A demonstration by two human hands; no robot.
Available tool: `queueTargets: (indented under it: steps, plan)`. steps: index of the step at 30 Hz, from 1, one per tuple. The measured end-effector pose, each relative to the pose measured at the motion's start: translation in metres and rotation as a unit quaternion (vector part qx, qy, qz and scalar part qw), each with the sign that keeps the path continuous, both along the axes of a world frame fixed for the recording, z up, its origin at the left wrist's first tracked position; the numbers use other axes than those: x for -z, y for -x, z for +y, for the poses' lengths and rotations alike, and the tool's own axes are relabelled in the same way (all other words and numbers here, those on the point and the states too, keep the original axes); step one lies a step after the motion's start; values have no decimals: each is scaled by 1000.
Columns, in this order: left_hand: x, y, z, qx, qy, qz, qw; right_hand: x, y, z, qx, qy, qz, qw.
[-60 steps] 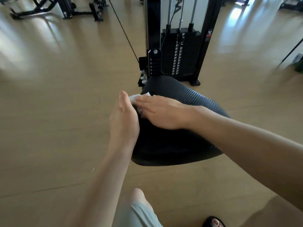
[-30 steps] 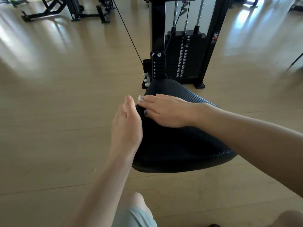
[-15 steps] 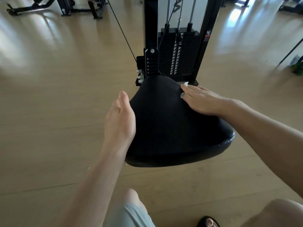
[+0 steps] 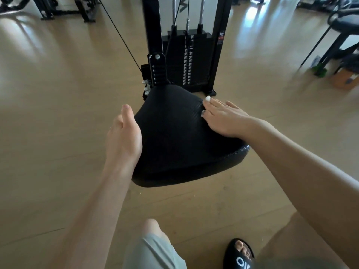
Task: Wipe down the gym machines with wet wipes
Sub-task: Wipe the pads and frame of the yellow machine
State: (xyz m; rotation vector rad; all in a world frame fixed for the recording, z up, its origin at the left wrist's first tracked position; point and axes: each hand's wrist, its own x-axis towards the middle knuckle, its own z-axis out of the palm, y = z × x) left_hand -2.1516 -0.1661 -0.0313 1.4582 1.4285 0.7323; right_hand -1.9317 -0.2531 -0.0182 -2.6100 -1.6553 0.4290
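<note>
A black padded seat (image 4: 174, 136) of a cable weight machine (image 4: 186, 55) fills the middle of the view. My right hand (image 4: 225, 119) lies flat on the seat's right side and presses a white wet wipe (image 4: 207, 98) under it; only a small corner of the wipe shows past the fingertips. My left hand (image 4: 124, 136) rests against the seat's left edge with the thumb up, its fingers hidden below the pad.
The weight stack and black frame stand just behind the seat, with a cable (image 4: 120, 35) slanting up to the left. Other machines (image 4: 58, 8) stand at far left, a stool (image 4: 343, 30) and box (image 4: 343, 78) at right. My knee (image 4: 153, 230) and sandalled foot (image 4: 240, 253) are below.
My right hand slid with the wipe from the seat's left part, near my left hand, across to its right side. My left hand stayed on the left edge.
</note>
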Motion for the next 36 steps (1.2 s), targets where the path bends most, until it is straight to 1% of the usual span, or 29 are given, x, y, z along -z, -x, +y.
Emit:
queueTargets:
  steps: [3,5,7,11,13,14,16,18,20,22,24,27,28,30,32,34,36]
  plan:
    - [1,-1,1,4,-10,11,1000,0,20,-70,52,-40,29,997]
    - [1,-2,1,0,-11,12,1000,3,33,-97,66,-65,31,995]
    - [2,-1,2,-8,-9,6,1000,10,26,-90,71,-72,34,994]
    - [4,-1,5,-9,2,-8,1000,3,-3,-36,129,-28,79,988]
    - [4,0,6,-9,3,-10,1000,3,4,-16,135,1,40,990]
    - [5,0,7,-11,6,-16,1000,4,18,-10,114,-12,5,993]
    - [5,0,8,-14,19,-39,999,7,65,-9,44,-78,-43,995]
    - [5,2,9,-26,37,-68,997,8,119,-22,-55,-126,-53,989]
    - [4,3,10,-38,61,-97,993,8,157,-41,-146,-134,-50,979]
    - [3,5,9,-45,79,-110,990,7,163,-59,-186,-138,-62,971]
    - [2,7,6,-51,90,-124,987,8,140,-70,-172,-133,-78,973]
    - [1,7,4,-57,100,-151,982,9,111,-70,-85,-113,-79,987]
    - [1,7,4,-60,96,-155,981,7,119,-64,-83,-124,-90,985]
    - [0,7,7,-68,89,-158,981,10,151,-50,-136,-147,-97,975]
    - [4,8,10,-73,96,-165,979,18,179,-44,-179,-181,-83,963]
    - [6,10,10,-71,106,-179,976,20,176,-49,-181,-191,-75,962]
    - [8,11,9,-72,114,-184,974,20,148,-63,-158,-195,-81,965]
